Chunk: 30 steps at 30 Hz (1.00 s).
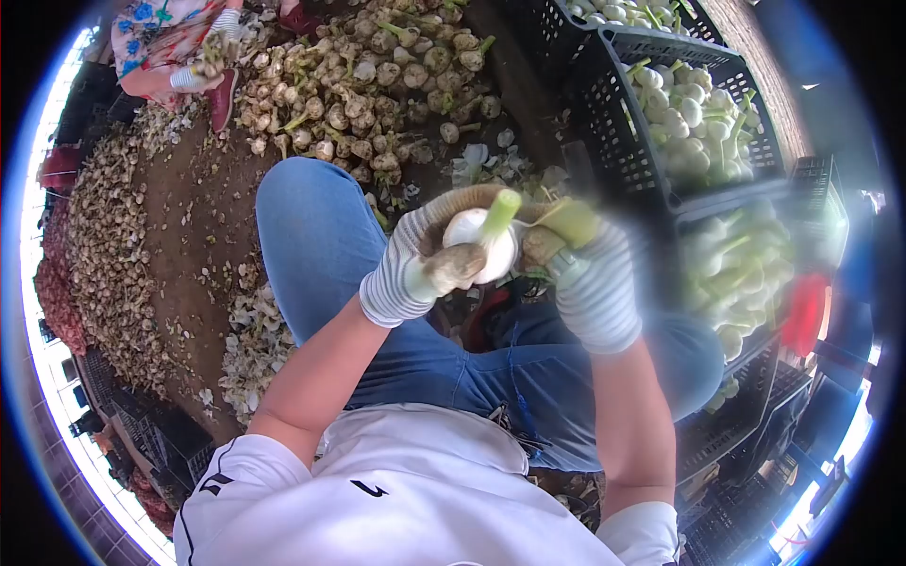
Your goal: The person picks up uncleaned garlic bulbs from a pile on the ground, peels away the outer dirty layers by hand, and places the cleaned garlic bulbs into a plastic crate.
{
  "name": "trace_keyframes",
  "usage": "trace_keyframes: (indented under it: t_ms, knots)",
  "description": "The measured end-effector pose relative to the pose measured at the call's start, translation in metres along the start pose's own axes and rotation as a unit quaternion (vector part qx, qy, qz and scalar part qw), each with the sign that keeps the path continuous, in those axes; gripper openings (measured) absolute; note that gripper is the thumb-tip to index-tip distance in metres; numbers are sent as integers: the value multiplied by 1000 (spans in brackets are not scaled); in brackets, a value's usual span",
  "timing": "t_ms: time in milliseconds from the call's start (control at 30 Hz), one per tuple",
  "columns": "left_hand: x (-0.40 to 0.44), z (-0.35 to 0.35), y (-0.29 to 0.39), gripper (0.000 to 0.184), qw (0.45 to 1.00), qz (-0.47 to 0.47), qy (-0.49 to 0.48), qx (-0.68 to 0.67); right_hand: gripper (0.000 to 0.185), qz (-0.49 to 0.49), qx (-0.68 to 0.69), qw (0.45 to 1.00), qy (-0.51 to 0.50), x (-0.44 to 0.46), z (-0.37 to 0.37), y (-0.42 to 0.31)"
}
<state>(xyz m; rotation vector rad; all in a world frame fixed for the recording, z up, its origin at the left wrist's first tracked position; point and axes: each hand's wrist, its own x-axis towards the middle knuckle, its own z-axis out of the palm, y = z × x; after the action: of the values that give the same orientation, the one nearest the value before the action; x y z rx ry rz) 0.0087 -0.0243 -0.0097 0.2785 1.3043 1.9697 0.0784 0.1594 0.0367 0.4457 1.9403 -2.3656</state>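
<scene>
Nearest: a white garlic bulb (500,255) sat in the left hand (420,245), stalk (500,212) slanting up and away. Left fingers curled behind the bulb, thumb pressed across its near face; grip firm by the look of it. The right hand (593,278), just beside, was curled, and seemed to pinch a yellow-green strip (571,223), leaf or outer stalk; blur hid the exact hold. Both gloves striped, soiled brown at the fingers.

Handling, judged by eye: bulb light, firm, round; smooth skin probably a little slippery under dirty cloth. Stalk likely stiff but able to snap if bent hard; papery skin apt to tear. Best hold: palm cupped round the body, thumb on its side, with the stalk base as second purchase. Hard squeezing might bruise the cloves.

Below both hands: jeans (311,236) at the knees, then a white shirt (406,491) closer to the body. Left of the left hand, beyond the knee, pale scraps (253,349) littered the ground.

Right of the right hand: a batch of white garlic (741,274), blurred. Ahead and right of it, a black crate (618,113) held clean bulbs (694,118), some stalked.

Ahead of the left hand: a heap (377,90) of earthy bulbs. Farther left, a longer heap (109,274). Far ahead-left, another person's gloved hand (225,26) and dark red shoe (223,102).
</scene>
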Motion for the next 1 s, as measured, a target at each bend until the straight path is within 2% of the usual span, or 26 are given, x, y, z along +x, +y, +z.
trace_keyframes:
  t_ms: [100,167,200,300,333,433,467,567,600,633,700,767,900,1000]
  knots:
    - [4,3,-2,96,990,-29,-38,-132,13,3,-58,998,-9,-1,-5,0]
    - [9,4,-1,101,981,-53,-35,-182,13,-23,-82,995,48,1,-2,1]
    - [10,7,1,96,992,1,-48,-114,14,-36,-94,992,78,2,0,2]
    - [12,19,-1,68,986,128,58,92,15,-137,-215,963,87,3,2,9]
    - [11,24,2,55,980,111,114,120,16,-143,-179,969,94,2,5,16]
    - [12,20,2,52,980,124,97,125,15,-172,-172,966,91,6,5,21]
    - [10,18,3,51,986,102,76,111,18,-186,-277,938,96,1,5,5]
    - [9,12,4,54,992,56,45,102,22,-241,-363,893,109,1,1,10]
    - [8,14,7,64,989,46,44,137,22,-247,-344,897,125,4,0,15]
    - [4,10,7,52,991,69,-14,114,23,-252,-325,901,141,7,-1,19]
    - [-3,15,11,56,998,10,-51,28,22,-267,-372,875,157,7,-5,13]
    - [3,11,5,72,999,27,-17,-26,21,-284,-387,863,157,7,-5,10]
    - [14,2,9,56,974,99,-90,-181,23,-267,-407,859,159,8,-6,16]
    - [16,9,18,62,940,129,-95,-301,24,-217,-400,882,122,10,-10,33]
